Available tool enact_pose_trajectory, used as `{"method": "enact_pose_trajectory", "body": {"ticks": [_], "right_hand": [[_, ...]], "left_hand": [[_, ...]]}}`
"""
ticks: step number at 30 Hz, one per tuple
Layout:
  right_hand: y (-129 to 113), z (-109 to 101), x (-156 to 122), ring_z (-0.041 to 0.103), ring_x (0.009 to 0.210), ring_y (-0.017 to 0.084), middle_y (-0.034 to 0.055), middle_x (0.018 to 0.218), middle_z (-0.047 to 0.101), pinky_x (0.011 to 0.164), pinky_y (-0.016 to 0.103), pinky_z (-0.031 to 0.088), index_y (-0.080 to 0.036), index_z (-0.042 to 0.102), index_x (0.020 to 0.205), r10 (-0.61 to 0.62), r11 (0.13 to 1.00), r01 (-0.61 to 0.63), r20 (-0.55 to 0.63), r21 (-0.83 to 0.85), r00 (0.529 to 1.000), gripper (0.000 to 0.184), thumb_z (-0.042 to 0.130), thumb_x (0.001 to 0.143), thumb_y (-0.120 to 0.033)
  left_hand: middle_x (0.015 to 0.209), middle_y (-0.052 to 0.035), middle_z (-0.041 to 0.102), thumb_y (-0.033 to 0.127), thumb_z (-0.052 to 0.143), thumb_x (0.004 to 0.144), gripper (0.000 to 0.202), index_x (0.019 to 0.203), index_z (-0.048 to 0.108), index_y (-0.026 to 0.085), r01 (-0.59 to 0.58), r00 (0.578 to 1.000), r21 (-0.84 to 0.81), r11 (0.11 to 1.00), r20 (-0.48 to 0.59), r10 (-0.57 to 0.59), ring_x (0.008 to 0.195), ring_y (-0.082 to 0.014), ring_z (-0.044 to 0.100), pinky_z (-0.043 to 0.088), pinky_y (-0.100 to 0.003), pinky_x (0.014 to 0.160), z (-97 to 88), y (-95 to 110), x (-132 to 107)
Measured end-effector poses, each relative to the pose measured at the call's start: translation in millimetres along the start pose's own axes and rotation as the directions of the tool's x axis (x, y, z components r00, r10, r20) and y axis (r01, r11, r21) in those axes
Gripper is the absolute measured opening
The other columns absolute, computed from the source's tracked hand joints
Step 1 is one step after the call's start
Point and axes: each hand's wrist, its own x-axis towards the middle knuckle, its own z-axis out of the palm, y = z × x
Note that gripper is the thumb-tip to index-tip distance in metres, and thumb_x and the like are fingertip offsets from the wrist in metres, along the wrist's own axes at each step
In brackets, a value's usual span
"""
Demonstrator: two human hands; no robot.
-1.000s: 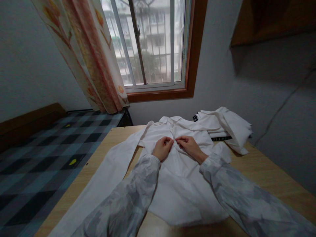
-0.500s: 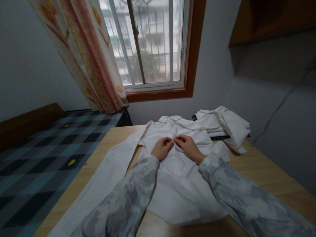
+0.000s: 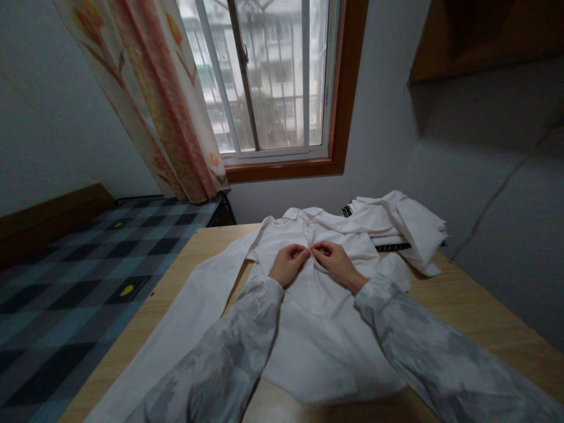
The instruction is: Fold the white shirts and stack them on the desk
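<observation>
A white long-sleeved shirt (image 3: 317,335) lies front up on a wooden table, its collar towards the window. One sleeve stretches down the left side of the table; the other runs over a pile at the back right. My left hand (image 3: 288,264) pinches the shirt's front placket at chest height. Facing it, my right hand (image 3: 337,263) pinches the same front edge, the fingertips of both hands nearly meeting. Any button between the fingers is too small to make out.
Folded white and black-striped clothes (image 3: 392,242) are stacked on the table's (image 3: 476,311) back right. A bed with a checked cover (image 3: 101,270) stands along the left. Behind are a window (image 3: 282,88) and a flowered curtain (image 3: 163,106). A wooden cabinet (image 3: 489,41) hangs upper right.
Almost nothing differs. Both hands keep their pinch at the same spot on the shirt's front, with only a very slight shift of the fingers.
</observation>
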Motion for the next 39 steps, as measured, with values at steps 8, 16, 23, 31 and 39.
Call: {"method": "enact_pose_trajectory", "body": {"ticks": [8, 16, 23, 31, 39], "right_hand": [[1.7, 2.1, -0.8, 0.069, 0.078, 0.019, 0.006, 0.09, 0.079, 0.073, 0.03, 0.054, -0.019, 0.08, 0.097, -0.007, 1.0, 0.007, 0.003, 0.021, 1.0, 0.03, 0.075, 0.087, -0.046], [0.2, 2.9, -1.1, 0.073, 0.085, 0.022, 0.0078, 0.094, 0.081, 0.081, 0.034, 0.057, -0.019, 0.081, 0.098, -0.038, 0.999, 0.038, -0.002, 0.004, 0.999, 0.027, 0.08, 0.084, -0.043], [-5.1, 6.3, -4.8, 0.074, 0.083, 0.022, 0.0065, 0.092, 0.081, 0.081, 0.034, 0.057, -0.021, 0.081, 0.098, -0.078, 0.991, 0.074, -0.035, -0.108, 0.996, 0.02, 0.075, 0.086, -0.036], [-2.2, 6.0, -3.7, 0.072, 0.081, 0.021, 0.0039, 0.089, 0.079, 0.08, 0.033, 0.055, -0.022, 0.077, 0.09, -0.078, 0.991, 0.074, -0.029, -0.114, 0.997, 0.012, 0.074, 0.083, -0.031], [-2.0, 1.6, -0.6, 0.065, 0.076, 0.018, 0.0011, 0.082, 0.07, 0.071, 0.03, 0.053, -0.023, 0.06, 0.081, -0.032, 0.998, 0.035, -0.05, 0.06, 0.998, 0.024, 0.081, 0.076, -0.033]], "left_hand": [[0.07, -0.0018, 0.071, 0.046, 0.082, 0.077, 0.034, 0.089, 0.074, 0.014, -0.028, 0.995, 0.141, 0.99, -0.089, 0.041, 0.061, -0.0141, 0.06, 0.044, -0.024, 0.059, -1.9, 1.6, -2.5], [0.079, -0.0057, 0.077, 0.041, 0.08, 0.078, 0.027, 0.086, 0.079, 0.015, -0.052, 0.985, 0.245, 0.968, -0.148, 0.09, 0.067, -0.0169, 0.065, 0.048, -0.028, 0.065, -3.2, 1.3, -2.7], [0.078, -0.0049, 0.077, 0.029, 0.08, 0.074, 0.016, 0.082, 0.079, 0.016, -0.056, 0.979, 0.331, 0.942, -0.168, 0.118, 0.07, -0.0177, 0.066, 0.049, -0.028, 0.069, -1.4, 6.1, -5.7], [0.075, -0.0029, 0.075, 0.031, 0.079, 0.075, 0.02, 0.085, 0.079, 0.014, -0.072, 0.986, 0.344, 0.936, -0.114, 0.118, 0.066, -0.0157, 0.061, 0.045, -0.027, 0.065, -3.9, 3.7, -2.7], [0.08, -0.0042, 0.076, 0.038, 0.077, 0.08, 0.029, 0.094, 0.081, 0.013, -0.062, 0.994, 0.264, 0.962, -0.07, 0.083, 0.065, -0.0148, 0.06, 0.045, -0.026, 0.064, -7.4, -2.2, 0.0]]}}
